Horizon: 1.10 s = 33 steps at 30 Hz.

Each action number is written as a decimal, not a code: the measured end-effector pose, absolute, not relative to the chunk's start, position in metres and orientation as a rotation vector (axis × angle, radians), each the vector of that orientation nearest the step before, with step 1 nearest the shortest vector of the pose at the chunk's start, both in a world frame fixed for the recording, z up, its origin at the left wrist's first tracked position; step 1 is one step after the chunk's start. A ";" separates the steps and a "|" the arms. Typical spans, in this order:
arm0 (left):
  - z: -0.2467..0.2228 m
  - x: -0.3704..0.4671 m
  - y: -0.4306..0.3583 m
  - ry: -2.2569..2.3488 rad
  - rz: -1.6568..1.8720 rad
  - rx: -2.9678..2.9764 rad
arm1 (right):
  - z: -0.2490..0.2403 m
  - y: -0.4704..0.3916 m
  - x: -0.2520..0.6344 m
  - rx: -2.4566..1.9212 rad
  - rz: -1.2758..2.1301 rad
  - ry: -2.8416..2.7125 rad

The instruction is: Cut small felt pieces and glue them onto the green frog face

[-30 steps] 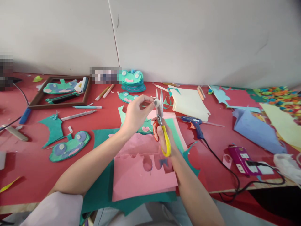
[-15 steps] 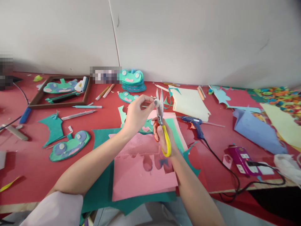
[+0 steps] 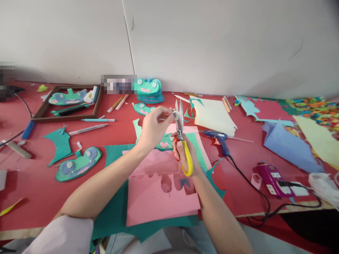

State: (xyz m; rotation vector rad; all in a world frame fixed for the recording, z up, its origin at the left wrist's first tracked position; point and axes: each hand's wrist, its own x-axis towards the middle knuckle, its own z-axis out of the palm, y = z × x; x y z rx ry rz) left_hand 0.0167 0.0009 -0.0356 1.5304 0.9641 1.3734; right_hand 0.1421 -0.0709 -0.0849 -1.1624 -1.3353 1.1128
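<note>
My right hand (image 3: 183, 150) is closed round the yellow and red handles of a pair of scissors (image 3: 180, 123). The blades point up and stand slightly apart. Between thumb and fingertips, my left hand (image 3: 155, 123) pinches a small round white felt piece (image 3: 176, 114) against the left blade. Below both hands lie pink felt sheets (image 3: 159, 208) with cut-out edges and dark drawn outlines, on top of a dark green felt sheet (image 3: 111, 208). A green frog face with a pink heart-shaped patch (image 3: 164, 144) shows partly behind my left wrist.
A blue glue gun (image 3: 218, 137) lies to the right, its cord running to a purple power strip (image 3: 274, 181). A stack of frog faces (image 3: 149, 90) is by the wall. At left are a wooden frame (image 3: 66, 118) and another frog face (image 3: 79, 165).
Hardly anything differs. The white piece and the scissor blades have shifted very slightly to the left; both hands keep their holds.
</note>
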 end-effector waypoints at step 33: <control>-0.027 0.011 0.004 0.971 1.337 1.469 | -0.089 -0.068 0.147 -1.171 1.123 -1.342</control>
